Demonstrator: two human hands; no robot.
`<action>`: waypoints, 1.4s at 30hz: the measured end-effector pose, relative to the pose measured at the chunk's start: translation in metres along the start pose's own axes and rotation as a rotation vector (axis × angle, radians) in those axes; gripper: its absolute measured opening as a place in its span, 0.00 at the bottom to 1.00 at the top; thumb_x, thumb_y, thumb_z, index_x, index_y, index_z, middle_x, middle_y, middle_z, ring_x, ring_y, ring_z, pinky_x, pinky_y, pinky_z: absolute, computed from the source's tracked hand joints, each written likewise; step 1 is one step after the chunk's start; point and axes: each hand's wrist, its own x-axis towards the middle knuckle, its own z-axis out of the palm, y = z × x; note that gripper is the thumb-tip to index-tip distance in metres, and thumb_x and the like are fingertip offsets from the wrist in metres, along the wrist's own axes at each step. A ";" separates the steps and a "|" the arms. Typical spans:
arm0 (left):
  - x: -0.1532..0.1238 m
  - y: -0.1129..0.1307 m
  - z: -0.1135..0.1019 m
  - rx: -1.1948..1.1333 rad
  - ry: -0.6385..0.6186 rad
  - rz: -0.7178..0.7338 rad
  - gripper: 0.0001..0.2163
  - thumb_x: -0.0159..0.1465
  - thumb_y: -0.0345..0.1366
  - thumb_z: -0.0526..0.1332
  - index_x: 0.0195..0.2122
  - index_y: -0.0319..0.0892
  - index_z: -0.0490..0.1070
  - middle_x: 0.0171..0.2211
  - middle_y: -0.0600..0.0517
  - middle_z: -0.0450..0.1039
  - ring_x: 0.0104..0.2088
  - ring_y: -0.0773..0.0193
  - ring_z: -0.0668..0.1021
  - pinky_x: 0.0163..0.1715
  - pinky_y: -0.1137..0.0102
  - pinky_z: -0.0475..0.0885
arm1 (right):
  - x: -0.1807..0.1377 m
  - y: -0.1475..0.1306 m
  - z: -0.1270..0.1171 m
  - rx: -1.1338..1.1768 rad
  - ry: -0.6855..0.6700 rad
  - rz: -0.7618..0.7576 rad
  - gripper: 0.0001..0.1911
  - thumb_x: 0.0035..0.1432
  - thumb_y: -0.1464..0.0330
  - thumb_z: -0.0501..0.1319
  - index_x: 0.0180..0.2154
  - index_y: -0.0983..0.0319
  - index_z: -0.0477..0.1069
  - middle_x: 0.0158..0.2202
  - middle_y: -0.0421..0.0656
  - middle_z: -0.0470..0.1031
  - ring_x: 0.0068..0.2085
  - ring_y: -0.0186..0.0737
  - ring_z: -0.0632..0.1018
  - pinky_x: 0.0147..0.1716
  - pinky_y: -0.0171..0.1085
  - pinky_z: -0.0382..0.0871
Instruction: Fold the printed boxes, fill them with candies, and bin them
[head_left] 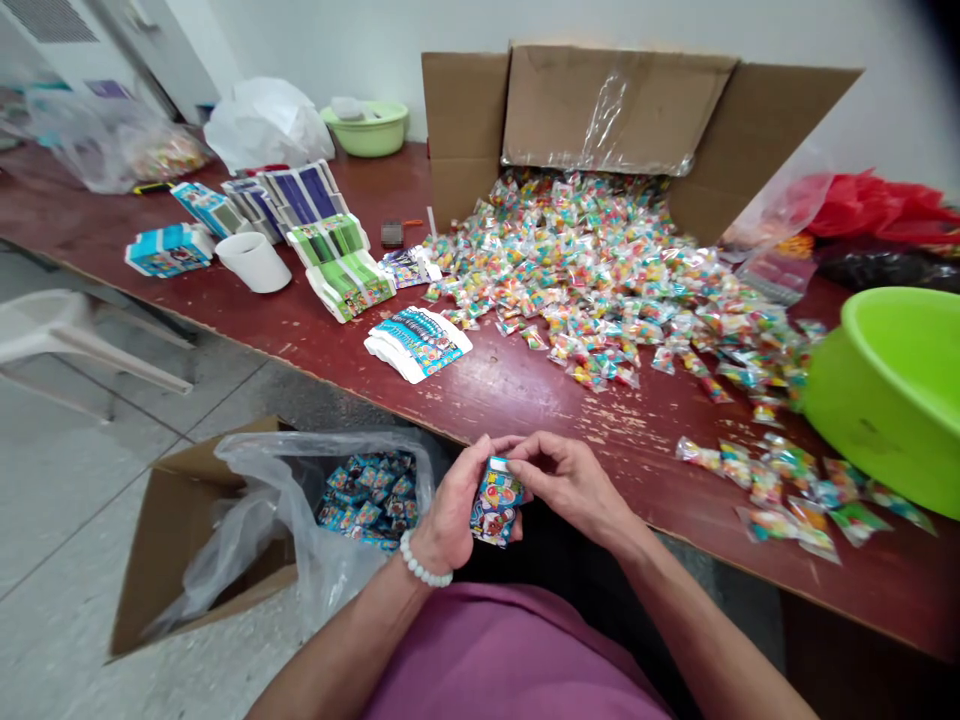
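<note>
A small blue printed box (496, 505) sits between both hands, just below the table's front edge. My left hand (450, 510), with a white bead bracelet at the wrist, is wrapped round the box's side. My right hand (571, 482) pinches the box's top end with fingers curled. A big heap of small colourful packets (600, 270) spreads across the dark red table (525, 390). Several more packets (780, 490) lie loose near the front edge to my right.
A carton lined with a clear bag (247, 520) on the floor at left holds several blue boxes (367, 500). Flat box blanks (418, 343) and stacks (341, 265) lie mid-left, beside a white cup (253, 262). A green basin (892, 390) stands right; an opened carton (615, 110) behind.
</note>
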 end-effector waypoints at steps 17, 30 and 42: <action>-0.020 0.013 -0.048 0.359 0.385 0.210 0.17 0.62 0.44 0.58 0.49 0.43 0.73 0.32 0.50 0.78 0.21 0.64 0.76 0.20 0.71 0.70 | 0.020 0.015 0.031 -0.189 -0.012 -0.204 0.10 0.60 0.61 0.64 0.42 0.58 0.74 0.42 0.45 0.76 0.39 0.41 0.76 0.40 0.39 0.71; -0.041 0.052 -0.100 1.007 0.704 0.439 0.17 0.63 0.45 0.60 0.50 0.45 0.75 0.47 0.47 0.77 0.49 0.54 0.76 0.51 0.63 0.68 | 0.199 0.012 0.053 -0.593 0.384 0.104 0.30 0.48 0.57 0.71 0.49 0.65 0.69 0.54 0.59 0.65 0.55 0.65 0.70 0.50 0.54 0.64; -0.032 0.070 -0.083 0.832 0.818 0.722 0.17 0.63 0.43 0.62 0.52 0.45 0.71 0.52 0.47 0.73 0.49 0.57 0.74 0.50 0.66 0.67 | 0.147 0.005 0.009 -0.111 0.166 0.036 0.12 0.57 0.59 0.62 0.36 0.61 0.69 0.33 0.40 0.76 0.35 0.38 0.76 0.36 0.35 0.70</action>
